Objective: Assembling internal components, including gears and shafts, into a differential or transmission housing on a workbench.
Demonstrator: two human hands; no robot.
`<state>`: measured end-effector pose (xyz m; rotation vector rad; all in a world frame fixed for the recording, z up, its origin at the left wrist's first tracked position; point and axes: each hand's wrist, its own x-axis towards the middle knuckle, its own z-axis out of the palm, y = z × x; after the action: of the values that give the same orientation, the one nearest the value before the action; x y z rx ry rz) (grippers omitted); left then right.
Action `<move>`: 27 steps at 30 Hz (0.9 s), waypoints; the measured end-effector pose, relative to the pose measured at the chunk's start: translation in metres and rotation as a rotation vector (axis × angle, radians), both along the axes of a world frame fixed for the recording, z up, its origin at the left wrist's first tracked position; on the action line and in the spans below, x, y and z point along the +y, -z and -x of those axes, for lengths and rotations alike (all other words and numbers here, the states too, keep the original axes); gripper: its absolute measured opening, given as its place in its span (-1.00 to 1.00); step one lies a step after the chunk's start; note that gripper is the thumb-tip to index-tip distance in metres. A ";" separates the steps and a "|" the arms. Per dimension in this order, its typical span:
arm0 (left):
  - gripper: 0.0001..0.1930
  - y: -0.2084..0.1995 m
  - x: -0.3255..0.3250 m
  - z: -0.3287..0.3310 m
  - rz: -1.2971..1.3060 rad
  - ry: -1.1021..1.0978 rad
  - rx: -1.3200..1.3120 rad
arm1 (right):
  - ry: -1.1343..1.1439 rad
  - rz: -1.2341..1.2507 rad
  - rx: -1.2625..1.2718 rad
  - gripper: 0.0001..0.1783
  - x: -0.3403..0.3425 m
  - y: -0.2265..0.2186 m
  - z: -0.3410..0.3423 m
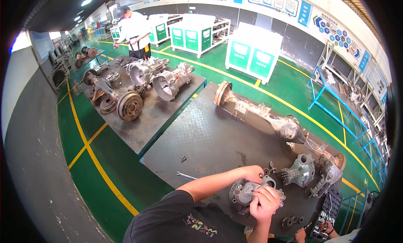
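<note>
In front of me a grey cast-metal housing (240, 195) rests on the steel-topped workbench (184, 136). My left hand (253, 174) is closed in a fist above its far side, with a dark round end, perhaps of a tool handle, showing at the fist. Nearer to me, my right hand (265, 201) has its fingers curled over the housing's right side; what lies inside its grip is hidden. Beyond my left hand are a small ring-shaped part (266, 171) and other small metal pieces. A combination wrench (186, 175) lies left of my left forearm.
A long rusty axle (268, 115) spans the bench's far side. Another housing (300, 169) stands at right, with bearing rings (288, 221) nearer. A co-worker's hands (326, 227) are by an open socket case (331, 203). Gearboxes (168, 81) occupy the left bench; a person (136, 31) stands beyond.
</note>
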<state>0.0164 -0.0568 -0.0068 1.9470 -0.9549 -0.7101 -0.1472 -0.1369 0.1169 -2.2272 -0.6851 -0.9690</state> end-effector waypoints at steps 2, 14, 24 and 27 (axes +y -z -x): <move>-0.73 0.007 0.004 0.001 0.155 -0.012 -0.063 | -0.007 -0.009 0.015 -0.89 -0.001 0.002 0.000; -0.79 -0.003 0.004 -0.006 0.125 0.073 0.146 | 0.032 0.008 -0.039 -0.91 -0.004 0.001 0.001; -0.68 -0.004 0.024 -0.032 0.069 0.342 0.294 | 0.059 0.010 0.018 -0.93 -0.009 -0.001 0.003; -0.68 -0.010 0.022 -0.034 -0.017 0.339 0.246 | 0.082 -0.030 -0.010 -0.94 -0.010 0.003 0.005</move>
<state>0.0507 -0.0346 0.0028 1.6791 -1.1359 -1.1254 -0.1524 -0.1465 0.1139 -2.2406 -0.5836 -1.0246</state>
